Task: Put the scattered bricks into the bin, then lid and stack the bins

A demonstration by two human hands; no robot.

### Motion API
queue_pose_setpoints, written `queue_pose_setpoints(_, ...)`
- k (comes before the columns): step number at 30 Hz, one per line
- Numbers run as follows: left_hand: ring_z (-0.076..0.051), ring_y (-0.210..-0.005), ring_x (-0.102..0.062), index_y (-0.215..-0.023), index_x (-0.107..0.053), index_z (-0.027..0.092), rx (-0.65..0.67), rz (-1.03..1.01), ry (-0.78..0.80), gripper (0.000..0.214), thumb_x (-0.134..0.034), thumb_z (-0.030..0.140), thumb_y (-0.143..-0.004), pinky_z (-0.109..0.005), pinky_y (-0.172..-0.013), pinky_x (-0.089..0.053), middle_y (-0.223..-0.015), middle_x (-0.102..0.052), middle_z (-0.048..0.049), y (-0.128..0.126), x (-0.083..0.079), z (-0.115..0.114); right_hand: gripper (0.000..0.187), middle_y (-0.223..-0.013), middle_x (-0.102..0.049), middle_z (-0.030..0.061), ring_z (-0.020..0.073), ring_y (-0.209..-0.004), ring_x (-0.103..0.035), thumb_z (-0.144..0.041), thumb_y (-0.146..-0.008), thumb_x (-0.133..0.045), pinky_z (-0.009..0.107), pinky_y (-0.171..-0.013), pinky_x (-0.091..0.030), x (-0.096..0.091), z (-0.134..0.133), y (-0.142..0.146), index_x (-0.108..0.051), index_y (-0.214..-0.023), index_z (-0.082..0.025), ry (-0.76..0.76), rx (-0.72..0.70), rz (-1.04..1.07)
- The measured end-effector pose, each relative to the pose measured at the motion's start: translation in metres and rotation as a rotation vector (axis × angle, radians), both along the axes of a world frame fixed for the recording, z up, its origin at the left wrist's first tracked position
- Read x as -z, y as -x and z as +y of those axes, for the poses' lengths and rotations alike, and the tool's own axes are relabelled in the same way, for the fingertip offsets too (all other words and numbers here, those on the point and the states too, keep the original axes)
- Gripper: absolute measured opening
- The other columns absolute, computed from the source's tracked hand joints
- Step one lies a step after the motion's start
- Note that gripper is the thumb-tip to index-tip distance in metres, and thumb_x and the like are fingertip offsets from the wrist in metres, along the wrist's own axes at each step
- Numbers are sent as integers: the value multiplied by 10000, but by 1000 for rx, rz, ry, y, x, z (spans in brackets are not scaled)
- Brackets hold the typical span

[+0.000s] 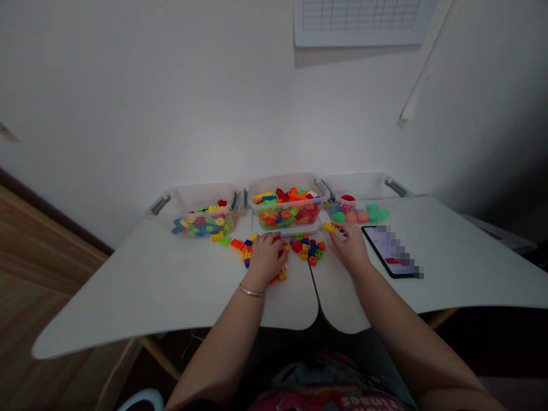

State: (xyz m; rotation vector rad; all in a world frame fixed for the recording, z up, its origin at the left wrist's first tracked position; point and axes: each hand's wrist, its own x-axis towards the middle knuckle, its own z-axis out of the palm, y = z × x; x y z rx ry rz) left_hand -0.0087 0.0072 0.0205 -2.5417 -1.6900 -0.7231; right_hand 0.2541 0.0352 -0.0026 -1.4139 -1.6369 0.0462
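My right hand (350,246) pinches a yellow toy brick (329,227) between thumb and fingertips, a little to the right of a small cluster of mixed bricks (312,250). Over a looser pile of bricks (238,246) on the left lies my left hand (268,257), its fingers curled. A bit of yellow brick (286,248) shows between its thumb and fingers. The hand covers much of that pile; some orange and yellow bricks (282,275) stick out below it.
Against the wall stand a clear box (205,191) on the left, a fuller middle box of bricks (289,204) and a right box (363,185) with a red cup and round pieces. A phone (387,251) lies right of my hand. A seam (314,285) splits the white table (171,297).
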Motion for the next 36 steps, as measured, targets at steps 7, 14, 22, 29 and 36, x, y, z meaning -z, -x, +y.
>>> queue_pose_setpoints(7, -268, -1178, -508, -1031, -698, 251, -4, 1, 1, 215, -577, 316, -865, -508, -1071, -352, -1245, -615, -67, 1, 1, 0, 297, -988, -663, 75, 195, -832, -593, -371, -798, -609, 328, -709, -496, -51, 12, 21, -627, -1039, -198, -173, -30, 244)
queue_pose_setpoints(14, -275, -1185, -508, -1034, -701, 238, 5, 2, -3, 226, -567, 329, -876, -508, -1073, -354, -1252, -617, -67, 1, 1, 1, 270, -900, -692, 62, 221, -861, -608, -390, -808, -621, 378, -845, -446, -99, 52, 45, -649, -990, -194, -156, 44, 115)
queue_pose_setpoints(22, -270, -1176, -512, -1033, -702, 240, 8, 6, -7, 218, -595, 308, -856, -503, -1070, -359, -1244, -618, -70, 1, 2, 1, 262, -886, -716, 59, 228, -845, -627, -419, -798, -642, 414, -897, -396, -103, 74, 59, -666, -938, -199, -24, 195, 32)
queue_pose_setpoints(29, -268, -1177, -514, -1031, -703, 239, 6, -5, -14, 218, -586, 315, -862, -506, -1074, -354, -1248, -619, -68, 2, 3, 2, 216, -994, -737, 71, 249, -961, -636, -353, -830, -580, 414, -922, -416, -106, 75, 58, -745, -873, -220, 21, 62, -36)
queue_pose_setpoints(36, -268, -1179, -511, -1032, -702, 242, 7, -2, -15, 217, -589, 311, -860, -501, -1074, -355, -1253, -616, -67, 2, 3, 2, 212, -1036, -728, 82, 245, -1030, -625, -298, -824, -574, 418, -963, -439, -92, 53, 50, -721, -942, -203, -171, -80, 92)
